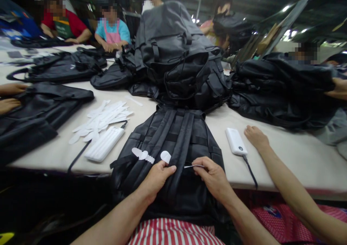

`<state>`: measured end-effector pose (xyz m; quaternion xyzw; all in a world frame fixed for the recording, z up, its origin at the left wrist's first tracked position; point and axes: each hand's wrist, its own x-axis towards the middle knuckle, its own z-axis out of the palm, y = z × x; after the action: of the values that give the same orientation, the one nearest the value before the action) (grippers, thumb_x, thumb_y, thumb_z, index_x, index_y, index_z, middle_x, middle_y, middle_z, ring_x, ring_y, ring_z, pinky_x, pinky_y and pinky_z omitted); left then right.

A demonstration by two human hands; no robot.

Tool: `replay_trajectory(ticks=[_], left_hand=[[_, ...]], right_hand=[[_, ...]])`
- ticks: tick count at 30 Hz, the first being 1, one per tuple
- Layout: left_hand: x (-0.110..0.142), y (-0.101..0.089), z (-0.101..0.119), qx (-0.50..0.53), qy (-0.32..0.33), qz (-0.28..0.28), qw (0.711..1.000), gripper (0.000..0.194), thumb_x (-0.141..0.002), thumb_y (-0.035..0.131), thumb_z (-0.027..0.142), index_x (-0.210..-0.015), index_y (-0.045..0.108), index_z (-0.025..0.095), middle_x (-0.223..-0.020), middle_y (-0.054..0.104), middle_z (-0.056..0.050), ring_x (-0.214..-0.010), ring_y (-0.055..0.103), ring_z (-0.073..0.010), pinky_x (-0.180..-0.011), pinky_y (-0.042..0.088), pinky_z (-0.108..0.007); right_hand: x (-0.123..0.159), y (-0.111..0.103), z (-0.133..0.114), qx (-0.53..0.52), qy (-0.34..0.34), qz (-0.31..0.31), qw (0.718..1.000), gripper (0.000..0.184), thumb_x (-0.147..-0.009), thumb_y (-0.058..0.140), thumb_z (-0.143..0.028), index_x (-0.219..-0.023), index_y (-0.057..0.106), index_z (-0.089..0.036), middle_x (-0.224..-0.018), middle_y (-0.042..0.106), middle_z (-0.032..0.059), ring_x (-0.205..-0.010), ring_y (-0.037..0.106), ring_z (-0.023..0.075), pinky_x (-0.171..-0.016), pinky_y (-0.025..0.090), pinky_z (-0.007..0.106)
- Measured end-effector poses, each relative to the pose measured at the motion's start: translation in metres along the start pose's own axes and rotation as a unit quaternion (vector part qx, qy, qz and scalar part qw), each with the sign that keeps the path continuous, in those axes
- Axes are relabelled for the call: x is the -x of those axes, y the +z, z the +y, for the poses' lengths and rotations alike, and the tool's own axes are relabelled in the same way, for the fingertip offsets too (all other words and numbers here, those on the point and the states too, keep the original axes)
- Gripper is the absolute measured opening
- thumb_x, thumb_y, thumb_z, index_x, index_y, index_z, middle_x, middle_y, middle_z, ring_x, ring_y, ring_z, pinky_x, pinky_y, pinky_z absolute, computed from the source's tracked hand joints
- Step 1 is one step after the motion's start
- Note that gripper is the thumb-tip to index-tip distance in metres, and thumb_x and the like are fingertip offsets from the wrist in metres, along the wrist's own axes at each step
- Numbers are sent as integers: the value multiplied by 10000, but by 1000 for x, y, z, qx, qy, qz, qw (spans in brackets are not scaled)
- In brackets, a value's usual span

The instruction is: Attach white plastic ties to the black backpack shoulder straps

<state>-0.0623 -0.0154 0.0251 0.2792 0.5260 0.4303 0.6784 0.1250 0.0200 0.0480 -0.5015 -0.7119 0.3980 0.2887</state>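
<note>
A black backpack [169, 136] lies in front of me at the table's edge, its two straps running lengthwise. My left hand [158, 176] is closed over one strap, thumb and fingers drawn together. From its fingers sticks the rounded end of a white paper strip [165, 157]. In a pinch, my right hand [211, 174] holds a thin white strip [189, 166], seen nearly edge-on, above the right side of the backpack. A white piece with wavy edges [143, 155] lies across the left strap.
A pile of white strips [101, 120] and a white power bank [105, 144] with cable lie left. Another power bank [235, 141] is right, beside a co-worker's hand [256, 136]. Stacked black backpacks [176, 50] rise ahead. Several co-workers surround the table [298, 154].
</note>
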Motion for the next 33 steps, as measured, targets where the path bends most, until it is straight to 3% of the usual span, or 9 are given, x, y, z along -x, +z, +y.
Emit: replay_trajectory(ticks=[2, 5, 9, 13, 17, 22, 26, 29, 33], left_hand=[[-2, 1, -2, -5, 15, 9, 1000, 260, -715, 629, 309, -899, 543, 147, -710, 677, -18, -648, 644, -155, -647, 506, -278], [-6, 1, -5, -68, 46, 51, 995, 277, -690, 642, 313, -884, 557, 135, -662, 650, 1, -638, 629, -155, -612, 490, -263], [-11, 1, -9, -191, 166, 101, 962, 282, -697, 622, 294, -929, 578, 141, -822, 669, -34, -783, 627, -183, -709, 478, -284], [-12, 2, -14, -212, 234, 107, 943, 296, -733, 573, 272, -1012, 575, 173, -1014, 658, -57, -978, 595, -204, -857, 441, -312], [-13, 1, -15, -190, 209, 93, 955, 319, -729, 560, 244, -1038, 572, 162, -1046, 652, -73, -1002, 590, -204, -884, 428, -317], [-10, -2, -7, -253, 180, 100, 945, 266, -767, 513, 308, -980, 609, 181, -936, 675, -41, -900, 610, -194, -801, 438, -287], [-12, -8, -3, -345, 176, 176, 905, 284, -795, 456, 407, -715, 613, 184, -708, 641, -12, -734, 587, -175, -672, 418, -259], [-17, -11, -5, -334, 184, 207, 901, 289, -800, 444, 421, -658, 550, 193, -536, 544, 28, -578, 539, -142, -554, 380, -227], [-18, -6, -8, -309, 212, 231, 898, 230, -797, 465, 390, -699, 542, 196, -536, 538, 37, -556, 535, -135, -551, 386, -221]], right_hand=[[-6, -5, 1, -18, -22, -13, 1000, 125, -798, 520, -229, -816, 639, -194, -741, 626, 2, -652, 573, 123, -600, 438, 227], [-15, -9, -8, -2, -147, -67, 987, 132, -790, 515, -152, -794, 641, -191, -802, 640, 14, -743, 586, 125, -678, 439, 226], [-29, -4, -30, 98, -242, -137, 955, 211, -767, 478, -55, -790, 643, -185, -763, 614, 7, -732, 574, 109, -672, 409, 201], [-46, 18, -36, 146, -198, -175, 953, 176, -748, 517, -82, -770, 650, -196, -747, 627, -7, -711, 574, 112, -661, 395, 200], [-51, 41, -24, 135, -95, -109, 980, 90, -730, 574, -138, -758, 634, -200, -794, 618, 3, -770, 569, 129, -699, 393, 219], [-45, 52, -10, 92, -47, -45, 994, 53, -746, 572, -149, -719, 604, -182, -779, 571, 10, -766, 540, 125, -716, 387, 231], [-40, 58, -3, 45, -40, -10, 998, 85, -771, 540, -151, -720, 600, -184, -764, 555, 1, -744, 532, 115, -716, 387, 232], [-38, 61, 0, 18, -32, 10, 999, 94, -773, 536, -167, -706, 599, -186, -755, 551, -5, -731, 531, 113, -706, 388, 233], [-39, 59, 2, -26, -10, 5, 1000, 75, -741, 555, -167, -697, 612, -187, -732, 562, -13, -711, 536, 111, -680, 392, 226]])
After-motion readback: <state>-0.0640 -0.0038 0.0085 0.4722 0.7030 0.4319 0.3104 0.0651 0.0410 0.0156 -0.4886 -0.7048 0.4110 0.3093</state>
